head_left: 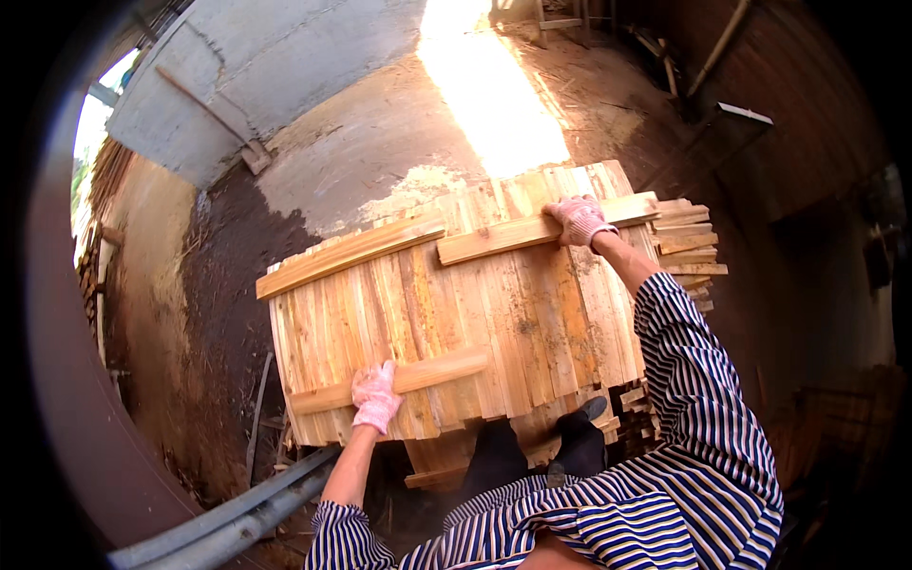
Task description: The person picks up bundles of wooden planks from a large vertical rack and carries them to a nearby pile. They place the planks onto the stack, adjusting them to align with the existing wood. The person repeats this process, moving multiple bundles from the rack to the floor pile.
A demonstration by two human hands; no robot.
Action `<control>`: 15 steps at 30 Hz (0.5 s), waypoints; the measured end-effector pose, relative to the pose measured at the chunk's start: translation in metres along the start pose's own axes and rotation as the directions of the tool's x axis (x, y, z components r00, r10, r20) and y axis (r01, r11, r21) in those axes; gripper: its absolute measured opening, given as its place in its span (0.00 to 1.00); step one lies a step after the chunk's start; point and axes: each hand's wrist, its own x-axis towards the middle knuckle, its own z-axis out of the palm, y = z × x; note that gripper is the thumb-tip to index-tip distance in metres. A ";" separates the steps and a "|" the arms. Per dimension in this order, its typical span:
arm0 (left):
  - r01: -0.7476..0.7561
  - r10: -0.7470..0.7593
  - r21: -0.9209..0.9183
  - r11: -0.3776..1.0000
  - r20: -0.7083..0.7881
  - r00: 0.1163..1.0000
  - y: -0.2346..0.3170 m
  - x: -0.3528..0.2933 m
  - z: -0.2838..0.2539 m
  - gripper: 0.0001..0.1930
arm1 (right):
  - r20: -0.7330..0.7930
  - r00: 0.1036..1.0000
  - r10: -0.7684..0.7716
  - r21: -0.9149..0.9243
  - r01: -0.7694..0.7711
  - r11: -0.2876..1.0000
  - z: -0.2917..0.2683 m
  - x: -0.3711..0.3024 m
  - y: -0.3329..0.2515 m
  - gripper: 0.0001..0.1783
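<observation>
A broad stack of pale wooden slats point(456, 313) lies in front of me, its top layer set side by side. Across its near left part runs a loose wooden slat point(442, 370). My left hand point(375, 388), in a pinkish knitted glove, is closed over that slat. At the far right, my right hand point(578, 220), gloved alike, grips another crosswise slat point(503, 237). A third crosswise slat point(351, 255) rests along the far left edge, untouched, its end close to the slat under my right hand.
Uneven slat ends point(689, 242) jut out at the stack's right side. Metal pipes point(228, 513) curve past at lower left. A long-handled shovel point(255, 154) leans on the grey wall point(266, 76). Bright sunlight falls on the floor point(342, 171) beyond. My feet are at the stack's near edge.
</observation>
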 end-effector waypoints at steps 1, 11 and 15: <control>-0.006 0.005 0.003 1.000 0.012 1.000 -0.001 0.001 0.007 0.44 | 0.001 1.000 -0.012 0.048 0.012 0.999 0.004 0.008 -0.007 0.39; 0.031 -0.116 -0.198 0.980 -0.432 0.894 -0.070 0.174 -0.107 0.56 | -0.176 0.982 -0.074 -0.001 0.076 0.997 0.015 0.030 -0.002 0.31; 0.012 0.003 0.044 0.999 -0.322 0.947 -0.096 0.225 -0.147 0.41 | -0.228 0.966 -0.119 -0.012 0.119 0.993 0.027 0.030 -0.015 0.31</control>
